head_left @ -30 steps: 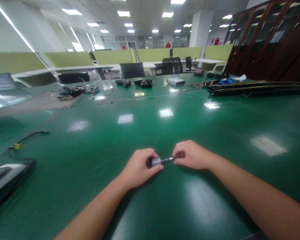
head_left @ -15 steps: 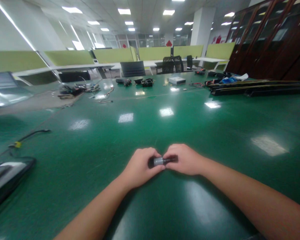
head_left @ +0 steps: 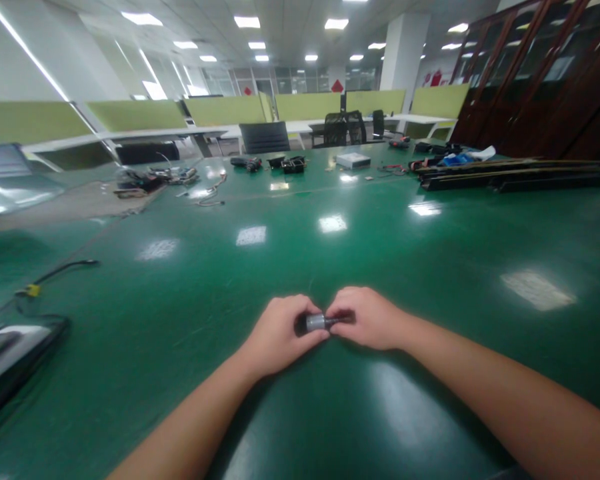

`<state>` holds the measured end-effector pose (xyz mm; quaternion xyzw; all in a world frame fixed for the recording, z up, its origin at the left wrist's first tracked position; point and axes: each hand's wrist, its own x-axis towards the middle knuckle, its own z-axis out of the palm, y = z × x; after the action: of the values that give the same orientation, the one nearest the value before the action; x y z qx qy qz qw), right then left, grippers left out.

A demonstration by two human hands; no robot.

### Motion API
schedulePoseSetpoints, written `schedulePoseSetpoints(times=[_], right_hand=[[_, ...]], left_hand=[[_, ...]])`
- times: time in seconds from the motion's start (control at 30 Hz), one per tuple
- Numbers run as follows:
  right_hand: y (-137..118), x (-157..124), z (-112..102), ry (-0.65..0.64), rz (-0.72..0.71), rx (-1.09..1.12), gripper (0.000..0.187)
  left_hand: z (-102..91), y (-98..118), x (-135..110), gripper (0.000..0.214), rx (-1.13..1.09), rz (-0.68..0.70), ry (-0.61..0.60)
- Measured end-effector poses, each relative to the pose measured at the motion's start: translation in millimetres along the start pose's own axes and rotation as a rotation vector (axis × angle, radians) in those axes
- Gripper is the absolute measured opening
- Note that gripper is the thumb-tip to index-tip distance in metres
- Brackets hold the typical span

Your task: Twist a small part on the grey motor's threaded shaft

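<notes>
Near the middle front of the green table, my left hand (head_left: 279, 333) is closed around the wide end of a small dark cylinder with a grey band (head_left: 315, 323). The cylinder lies sideways and narrows toward the right. My right hand (head_left: 367, 319) pinches its narrow dark end between thumb and fingers. Both hands nearly meet over it, so its two ends are partly hidden. I cannot make out exactly what the cylinder is.
On the green table (head_left: 205, 267), a black-edged device (head_left: 20, 353) and a cable (head_left: 65, 268) lie at the left. Farther back are tangled wires (head_left: 155, 179), black parts (head_left: 293, 165), a white box (head_left: 353, 161) and long black strips (head_left: 520, 175) at the right.
Both hands keep the same hold on the small cylinder. The view has shifted very slightly; nothing else visibly differs.
</notes>
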<state>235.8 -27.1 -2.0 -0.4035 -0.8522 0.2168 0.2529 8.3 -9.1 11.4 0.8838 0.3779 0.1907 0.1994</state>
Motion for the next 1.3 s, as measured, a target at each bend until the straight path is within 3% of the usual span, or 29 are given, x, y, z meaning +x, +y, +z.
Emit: schedulePoseSetpoints(times=[1.3], right_hand=[[1, -5, -9, -0.057, 0.015, -0.057, 0.014]], left_hand=[[-0.7, -4, -2, 0.023, -0.012, -0.004, -0.023]])
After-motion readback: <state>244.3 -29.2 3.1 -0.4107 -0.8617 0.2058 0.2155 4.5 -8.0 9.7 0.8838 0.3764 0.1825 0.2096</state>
